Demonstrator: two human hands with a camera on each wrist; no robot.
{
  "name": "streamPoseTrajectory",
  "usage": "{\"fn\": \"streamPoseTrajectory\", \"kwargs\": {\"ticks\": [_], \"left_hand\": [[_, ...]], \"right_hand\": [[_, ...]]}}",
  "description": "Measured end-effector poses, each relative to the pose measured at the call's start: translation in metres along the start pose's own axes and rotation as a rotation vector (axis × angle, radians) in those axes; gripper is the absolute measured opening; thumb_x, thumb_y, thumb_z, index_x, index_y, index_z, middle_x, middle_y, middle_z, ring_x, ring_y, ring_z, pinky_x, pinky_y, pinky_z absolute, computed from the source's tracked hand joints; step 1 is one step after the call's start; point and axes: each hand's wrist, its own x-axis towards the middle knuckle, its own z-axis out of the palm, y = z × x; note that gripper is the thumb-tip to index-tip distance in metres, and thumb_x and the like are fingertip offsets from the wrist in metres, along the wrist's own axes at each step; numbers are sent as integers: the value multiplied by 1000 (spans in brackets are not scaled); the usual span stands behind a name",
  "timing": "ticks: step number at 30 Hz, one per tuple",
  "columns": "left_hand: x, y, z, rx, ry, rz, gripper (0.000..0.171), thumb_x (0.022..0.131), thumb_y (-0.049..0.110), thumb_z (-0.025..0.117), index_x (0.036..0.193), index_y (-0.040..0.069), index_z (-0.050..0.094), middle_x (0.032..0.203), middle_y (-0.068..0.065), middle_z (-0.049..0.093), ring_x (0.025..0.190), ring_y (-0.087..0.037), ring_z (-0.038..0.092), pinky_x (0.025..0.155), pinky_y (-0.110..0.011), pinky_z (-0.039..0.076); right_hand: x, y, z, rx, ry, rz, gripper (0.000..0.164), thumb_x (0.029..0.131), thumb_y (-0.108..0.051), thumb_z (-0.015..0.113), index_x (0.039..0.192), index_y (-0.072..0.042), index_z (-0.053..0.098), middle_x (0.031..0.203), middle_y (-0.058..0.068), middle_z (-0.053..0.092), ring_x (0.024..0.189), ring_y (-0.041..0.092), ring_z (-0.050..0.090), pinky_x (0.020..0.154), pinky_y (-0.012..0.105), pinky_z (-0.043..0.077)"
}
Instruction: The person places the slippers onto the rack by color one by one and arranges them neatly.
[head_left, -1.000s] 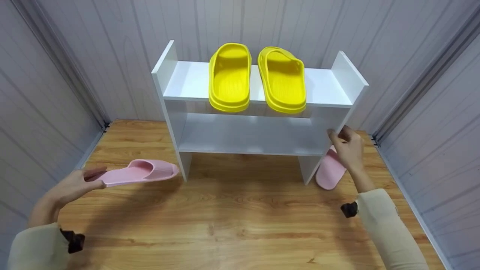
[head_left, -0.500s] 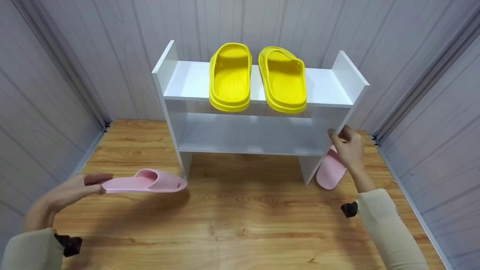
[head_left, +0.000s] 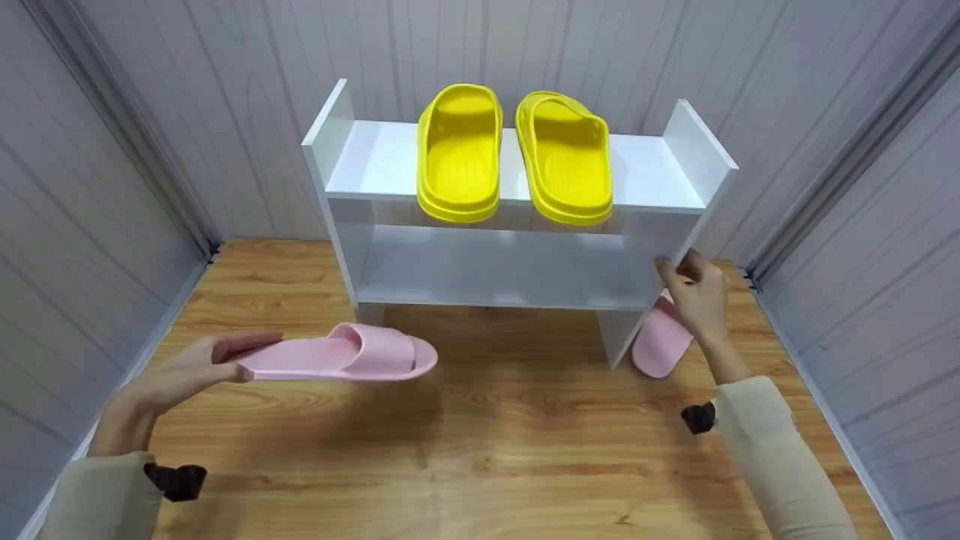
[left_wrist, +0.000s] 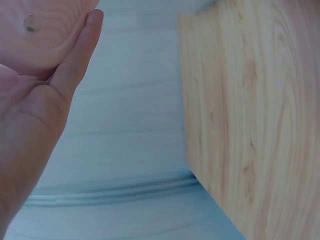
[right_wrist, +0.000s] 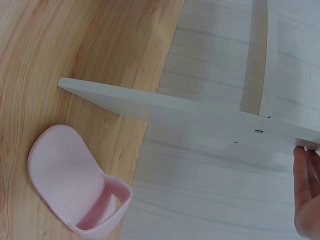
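Observation:
My left hand [head_left: 187,371] grips a pink slipper [head_left: 382,352] by its heel end, holding it level above the floor with the toe pointing right. In the left wrist view, the slipper's pink sole [left_wrist: 45,35] lies against the fingers. At the other side, my right hand [head_left: 697,296] pinches the front edge of the right side panel of a white shoe rack [head_left: 487,270]. A second pink slipper [head_left: 660,341] lies on the floor beside that panel, partly hidden by the hand; the right wrist view shows this slipper [right_wrist: 70,175] whole, strap toward the wall.
Two yellow slippers [head_left: 461,161] stand on the rack's top shelf [head_left: 649,169], heels jutting over its front edge. Pale panelled walls [head_left: 862,225] enclose the wood-look floor [head_left: 480,465] at the back and both sides.
My left hand has carried the pink slipper to the right, its toe now overlapping the rack's left leg in the head view. My right hand keeps its hold on the panel.

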Motion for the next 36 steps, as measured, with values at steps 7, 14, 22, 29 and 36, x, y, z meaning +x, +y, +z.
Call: {"fn": "streamPoseTrajectory", "kwargs": {"ticks": [7,14,22,29,36], "left_hand": [[24,16,20,-29,12,136,54,78,2,52,127,-13,35,126,-30,38,98,-11,47,76,-21,44],[47,24,35,20,109,160,59,74,-3,54,129,-11,35,128,-25,39,99,-14,46,77,-17,41],[68,20,53,99,245,126,61,72,-2,60,129,-8,37,128,-21,41,100,-24,43,80,-15,36],[80,16,68,133,365,61,67,70,-1,63,130,-8,34,126,-25,41,108,-27,42,84,-21,37],[96,8,88,214,519,87,71,66,4,69,127,-12,36,124,-27,42,106,-30,44,86,-41,38]], "right_hand": [[-1,0,0,-2,-2,-11,22,81,-6,60,96,10,62,82,20,63,72,-1,56,61,11,45],[-1,-3,0,11,-1,6,22,80,-5,60,96,10,62,81,20,63,71,2,58,60,12,46],[2,14,1,6,-19,18,26,82,-11,60,100,8,61,85,21,63,72,-1,57,60,12,46],[4,33,3,13,-9,11,27,81,-14,62,100,6,62,82,16,64,71,1,58,60,14,47],[3,33,3,12,-7,7,28,81,-16,62,99,6,62,82,16,64,71,2,58,60,14,48]]}}
